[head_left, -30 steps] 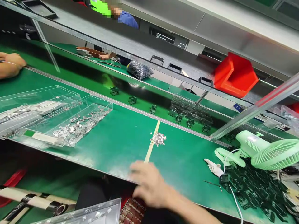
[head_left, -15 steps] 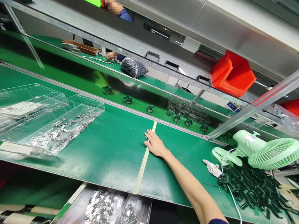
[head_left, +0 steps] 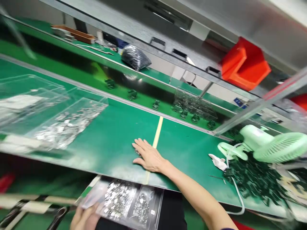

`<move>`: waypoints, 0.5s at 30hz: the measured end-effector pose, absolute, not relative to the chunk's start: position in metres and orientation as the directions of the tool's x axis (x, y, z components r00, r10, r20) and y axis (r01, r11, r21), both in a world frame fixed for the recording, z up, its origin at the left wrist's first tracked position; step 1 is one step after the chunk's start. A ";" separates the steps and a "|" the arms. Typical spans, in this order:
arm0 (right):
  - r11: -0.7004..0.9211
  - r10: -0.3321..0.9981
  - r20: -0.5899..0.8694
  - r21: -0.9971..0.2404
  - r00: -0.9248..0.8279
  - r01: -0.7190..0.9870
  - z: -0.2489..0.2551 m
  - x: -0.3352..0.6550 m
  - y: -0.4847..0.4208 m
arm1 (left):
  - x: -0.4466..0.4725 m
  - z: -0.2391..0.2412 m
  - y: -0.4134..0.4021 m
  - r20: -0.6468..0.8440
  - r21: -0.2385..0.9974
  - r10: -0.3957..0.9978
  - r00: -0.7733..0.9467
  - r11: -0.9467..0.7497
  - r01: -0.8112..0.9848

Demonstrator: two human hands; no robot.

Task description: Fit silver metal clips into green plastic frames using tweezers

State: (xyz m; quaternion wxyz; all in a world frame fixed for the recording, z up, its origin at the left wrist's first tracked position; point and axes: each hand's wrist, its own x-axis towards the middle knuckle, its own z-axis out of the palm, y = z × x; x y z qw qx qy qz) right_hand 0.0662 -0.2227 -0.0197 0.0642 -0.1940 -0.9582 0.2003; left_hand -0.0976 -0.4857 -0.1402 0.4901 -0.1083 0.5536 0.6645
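Observation:
My right hand (head_left: 149,158) lies palm down on the green bench top, fingers stretched out and a little spread. Small dark-and-silver pieces (head_left: 137,152) show under its fingers; most of them are covered by the hand. It rests across the pale yellow tape strip (head_left: 157,132). At the bottom, my left hand (head_left: 83,218) is partly in frame and blurred, its fingers closed on the left corner of a clear plastic tray (head_left: 153,220) below the bench edge. In that tray are many small shiny metal parts (head_left: 118,198) in two compartments.
Clear bins with metal pieces (head_left: 69,123) stand on the left. At right are a green clip fan (head_left: 275,145), a white cloth (head_left: 218,162) and a heap of dark parts (head_left: 256,179). Dark assemblies (head_left: 155,104) line the strip behind the rail. A red bin (head_left: 247,67) hangs above.
My right hand has slid left and nearer the bench's front edge, with the small pieces under it. My left hand has come into view at the tray. The camera view has shifted slightly.

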 end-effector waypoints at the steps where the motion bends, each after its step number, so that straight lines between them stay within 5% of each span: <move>1: 0.845 0.382 0.044 -0.421 -0.923 0.329 -0.019 0.065 -0.228 | -0.097 -0.139 -0.488 -0.682 0.618 0.544 -0.488 0.072 -0.783; 15: 0.871 0.217 0.036 -0.459 -0.976 0.176 -0.013 0.056 -0.369 | -0.100 -0.139 -0.520 -0.669 0.599 0.566 -0.482 0.026 -0.801</move>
